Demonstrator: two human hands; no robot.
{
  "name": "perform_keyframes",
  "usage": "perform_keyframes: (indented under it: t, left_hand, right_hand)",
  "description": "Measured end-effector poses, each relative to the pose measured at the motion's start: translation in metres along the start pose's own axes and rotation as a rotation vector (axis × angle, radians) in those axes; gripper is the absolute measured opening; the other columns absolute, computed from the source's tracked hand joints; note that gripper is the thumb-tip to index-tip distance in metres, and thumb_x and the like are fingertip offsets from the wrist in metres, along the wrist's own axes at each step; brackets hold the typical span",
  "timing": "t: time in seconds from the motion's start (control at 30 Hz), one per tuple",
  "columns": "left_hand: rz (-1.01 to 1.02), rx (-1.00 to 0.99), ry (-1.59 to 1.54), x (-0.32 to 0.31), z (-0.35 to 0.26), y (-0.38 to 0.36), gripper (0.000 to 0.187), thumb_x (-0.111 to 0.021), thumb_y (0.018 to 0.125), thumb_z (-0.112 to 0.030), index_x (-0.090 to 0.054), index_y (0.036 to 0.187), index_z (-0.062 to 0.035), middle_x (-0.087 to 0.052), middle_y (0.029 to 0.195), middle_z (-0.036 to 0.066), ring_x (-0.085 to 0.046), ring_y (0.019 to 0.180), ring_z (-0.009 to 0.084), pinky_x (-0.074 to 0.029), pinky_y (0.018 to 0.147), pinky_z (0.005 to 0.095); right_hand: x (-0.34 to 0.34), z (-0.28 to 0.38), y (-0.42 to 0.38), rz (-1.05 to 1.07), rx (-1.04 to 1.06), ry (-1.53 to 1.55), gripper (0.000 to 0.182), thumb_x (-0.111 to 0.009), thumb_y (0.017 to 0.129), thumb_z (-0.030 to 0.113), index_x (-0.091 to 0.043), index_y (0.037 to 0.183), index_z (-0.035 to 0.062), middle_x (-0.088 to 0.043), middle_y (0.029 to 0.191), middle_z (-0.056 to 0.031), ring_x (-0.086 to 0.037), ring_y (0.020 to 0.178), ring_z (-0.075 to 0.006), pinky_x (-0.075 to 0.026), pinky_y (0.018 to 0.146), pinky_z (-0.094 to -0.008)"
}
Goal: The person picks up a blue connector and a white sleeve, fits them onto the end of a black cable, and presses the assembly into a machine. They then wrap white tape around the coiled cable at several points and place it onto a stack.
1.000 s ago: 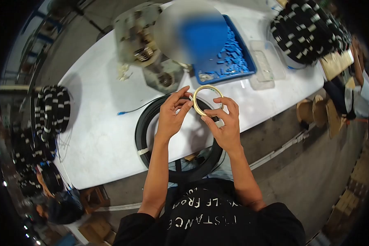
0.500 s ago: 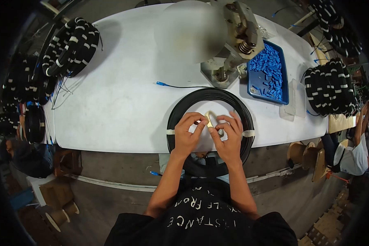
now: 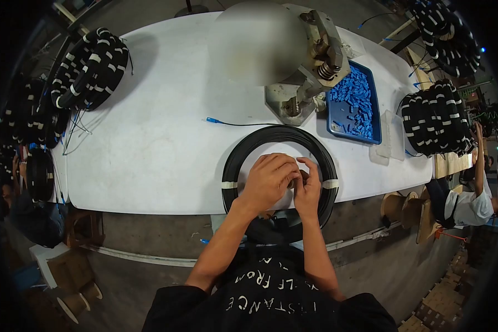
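Head view: I note both hands meet inside the black cable coil (image 3: 279, 145), which overhangs the white table's (image 3: 160, 149) near edge. Left hand (image 3: 266, 182) covers right hand (image 3: 307, 188); fingers bunched together, whatever they pinch is hidden. Blue tray (image 3: 353, 105) sits beyond the coil.

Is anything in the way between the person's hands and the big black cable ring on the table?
Nothing visible. The left hand and right hand are together inside the black cable coil on the white table, with only bare tabletop between them and the coil.
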State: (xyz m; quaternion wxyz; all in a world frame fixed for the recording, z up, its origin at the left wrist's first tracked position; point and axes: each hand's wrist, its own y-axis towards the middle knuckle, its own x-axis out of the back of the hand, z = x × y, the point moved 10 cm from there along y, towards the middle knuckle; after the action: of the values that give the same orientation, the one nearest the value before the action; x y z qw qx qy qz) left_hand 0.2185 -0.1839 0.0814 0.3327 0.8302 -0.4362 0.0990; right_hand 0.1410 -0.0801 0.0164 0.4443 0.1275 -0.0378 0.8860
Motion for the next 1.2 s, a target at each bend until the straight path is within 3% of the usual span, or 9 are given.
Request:
perform_keyframes:
  t: [0.1, 0.17, 0.27, 0.33, 0.47, 0.7, 0.8, 0.97, 1.2]
  left_hand:
    - [0.035, 0.082, -0.126, 0.002, 0.017, 0.011, 0.023, -0.076, 0.075, -0.010, -0.068, 0.096, -0.0043, -0.067, 0.103, 0.010, -0.063, 0.102, 0.0288, -0.048, 0.090, 0.0390]
    - [0.043, 0.165, -0.170, 0.006, 0.043, 0.025, 0.042, -0.080, 0.075, -0.020, -0.065, 0.112, -0.0032, -0.065, 0.115, 0.014, -0.059, 0.113, 0.0292, -0.043, 0.101, 0.0396]
    - [0.042, 0.150, 0.116, -0.005, 0.077, 0.040, 0.051, -0.079, 0.076, -0.021, -0.062, 0.120, -0.0041, -0.055, 0.131, 0.017, -0.049, 0.126, 0.0329, -0.038, 0.105, 0.0434]
    - [0.171, 0.123, 0.614, -0.036, 0.093, 0.042, 0.058, -0.079, 0.075, -0.024, -0.058, 0.126, -0.0061, -0.046, 0.138, 0.017, -0.041, 0.129, 0.0372, -0.035, 0.107, 0.0463]
    - [0.162, 0.113, 0.591, -0.037, 0.091, 0.039, 0.055, -0.074, 0.080, -0.028, -0.056, 0.128, -0.0095, -0.051, 0.122, 0.014, -0.046, 0.118, 0.0338, -0.041, 0.099, 0.0435]
    - [0.253, 0.120, 0.537, -0.048, 0.107, 0.034, 0.049, -0.072, 0.081, -0.024, -0.054, 0.124, -0.0083, -0.055, 0.117, 0.012, -0.053, 0.110, 0.0322, -0.047, 0.089, 0.0466]
    - [0.359, 0.222, 0.851, -0.059, 0.113, 0.027, 0.047, -0.072, 0.080, -0.024, -0.053, 0.120, -0.0082, -0.056, 0.112, 0.010, -0.056, 0.107, 0.0309, -0.051, 0.081, 0.0498]
    - [0.352, 0.153, 0.874, -0.059, 0.110, 0.038, 0.040, -0.072, 0.082, -0.026, -0.049, 0.109, -0.0062, -0.054, 0.104, 0.012, -0.060, 0.099, 0.0312, -0.055, 0.069, 0.0447]
    - [0.330, 0.058, 0.809, -0.045, 0.095, 0.040, 0.039, -0.071, 0.083, -0.025, -0.048, 0.108, -0.0048, -0.055, 0.101, 0.010, -0.064, 0.088, 0.0295, -0.056, 0.069, 0.0394]
  right_hand:
    - [0.007, -0.019, 0.009, 0.011, 0.039, 0.032, 0.019, -0.051, 0.097, 0.001, -0.053, 0.116, 0.0004, -0.066, 0.085, -0.0107, -0.065, 0.066, -0.0133, -0.053, 0.059, -0.0248]
    - [0.006, -0.049, 0.015, 0.013, -0.229, 0.436, 0.016, -0.050, 0.100, 0.010, -0.053, 0.114, 0.0029, -0.063, 0.093, -0.0085, -0.065, 0.074, -0.0144, -0.054, 0.058, -0.0264]
    - [0.005, -0.061, 0.028, 0.005, -0.391, 0.605, 0.018, -0.053, 0.100, 0.016, -0.054, 0.114, 0.0047, -0.064, 0.089, -0.0083, -0.066, 0.067, -0.0164, -0.058, 0.057, -0.0313]
    - [-0.005, -0.071, 0.032, 0.036, -0.523, 0.780, 0.021, -0.056, 0.100, 0.024, -0.056, 0.114, 0.0091, -0.063, 0.089, -0.0030, -0.063, 0.067, -0.0134, -0.056, 0.058, -0.0307]
    - [-0.010, -0.089, 0.046, 0.103, -0.514, 0.871, 0.014, -0.057, 0.099, 0.022, -0.061, 0.108, 0.0116, -0.061, 0.088, 0.0035, -0.056, 0.073, -0.0069, -0.051, 0.065, -0.0268]
    - [-0.012, -0.092, 0.046, -0.013, -0.587, 0.922, 0.009, -0.059, 0.096, 0.020, -0.060, 0.103, 0.0141, -0.063, 0.092, 0.0038, -0.057, 0.076, -0.0073, -0.044, 0.064, -0.0233]
    - [-0.010, -0.098, 0.048, -0.051, -0.625, 0.881, 0.011, -0.059, 0.096, 0.019, -0.057, 0.106, 0.0148, -0.064, 0.097, 0.0025, -0.062, 0.082, -0.0090, -0.048, 0.068, -0.0249]
    - [-0.008, -0.096, 0.054, -0.116, -0.585, 0.785, 0.014, -0.057, 0.098, 0.017, -0.057, 0.109, 0.0099, -0.065, 0.098, -0.0023, -0.064, 0.083, -0.0136, -0.054, 0.072, -0.0295]
    - [-0.009, -0.062, 0.047, -0.077, -0.294, 0.766, 0.015, -0.056, 0.099, 0.017, -0.060, 0.109, 0.0059, -0.061, 0.096, 0.0014, -0.055, 0.080, -0.0049, -0.047, 0.071, -0.0213]
